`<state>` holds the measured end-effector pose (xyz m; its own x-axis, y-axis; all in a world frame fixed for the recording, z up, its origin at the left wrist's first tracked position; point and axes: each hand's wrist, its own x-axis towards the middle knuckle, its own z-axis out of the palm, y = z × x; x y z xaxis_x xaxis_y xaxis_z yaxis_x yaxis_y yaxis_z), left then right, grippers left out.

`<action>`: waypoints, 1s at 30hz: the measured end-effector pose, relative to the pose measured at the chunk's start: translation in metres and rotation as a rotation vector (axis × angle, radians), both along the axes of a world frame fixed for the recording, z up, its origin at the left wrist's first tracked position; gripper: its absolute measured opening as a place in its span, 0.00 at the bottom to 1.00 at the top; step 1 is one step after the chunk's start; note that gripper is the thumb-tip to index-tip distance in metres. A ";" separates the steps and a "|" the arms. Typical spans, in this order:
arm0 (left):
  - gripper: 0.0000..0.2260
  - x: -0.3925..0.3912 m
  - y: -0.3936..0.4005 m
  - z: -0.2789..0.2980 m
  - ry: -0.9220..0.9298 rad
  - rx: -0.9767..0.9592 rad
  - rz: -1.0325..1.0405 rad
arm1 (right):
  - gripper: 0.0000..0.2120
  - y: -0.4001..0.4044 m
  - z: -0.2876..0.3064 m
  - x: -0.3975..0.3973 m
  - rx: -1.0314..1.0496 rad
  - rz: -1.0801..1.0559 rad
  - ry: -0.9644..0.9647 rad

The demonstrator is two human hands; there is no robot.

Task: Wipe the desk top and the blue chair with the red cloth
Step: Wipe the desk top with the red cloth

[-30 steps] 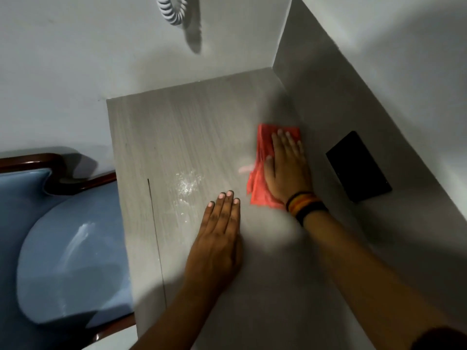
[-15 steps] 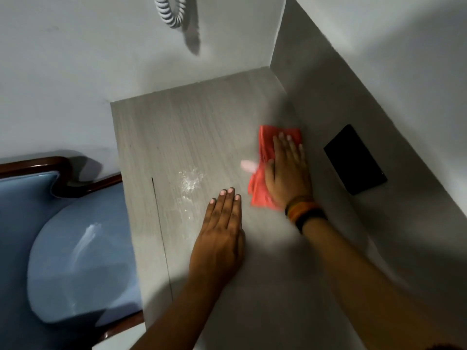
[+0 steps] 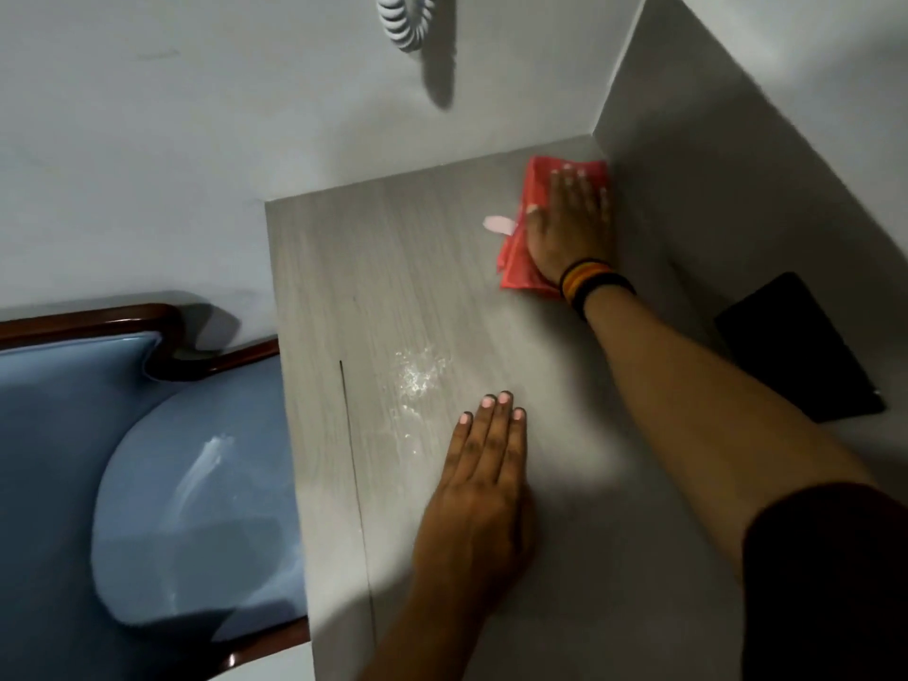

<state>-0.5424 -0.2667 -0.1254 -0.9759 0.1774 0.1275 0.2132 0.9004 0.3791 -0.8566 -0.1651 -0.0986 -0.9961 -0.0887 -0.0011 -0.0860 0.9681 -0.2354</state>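
While I'm pressing my right hand, fingers flat together, on the red cloth in the desk top's far corner, the white smudge is lying nearer my flat left hand.

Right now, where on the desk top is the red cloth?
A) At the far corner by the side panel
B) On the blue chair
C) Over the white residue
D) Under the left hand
A: the right hand presses the red cloth flat at the desk top's far corner.
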 end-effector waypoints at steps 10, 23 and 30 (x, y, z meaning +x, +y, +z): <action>0.31 -0.001 -0.001 0.002 -0.052 -0.024 0.017 | 0.31 0.036 0.000 0.104 -0.001 0.406 0.045; 0.28 0.007 -0.004 0.020 0.104 0.121 0.145 | 0.31 -0.027 0.021 0.099 -0.166 0.322 -0.078; 0.28 -0.133 0.002 0.055 0.070 0.118 0.222 | 0.31 0.033 -0.011 0.094 -0.082 0.106 0.043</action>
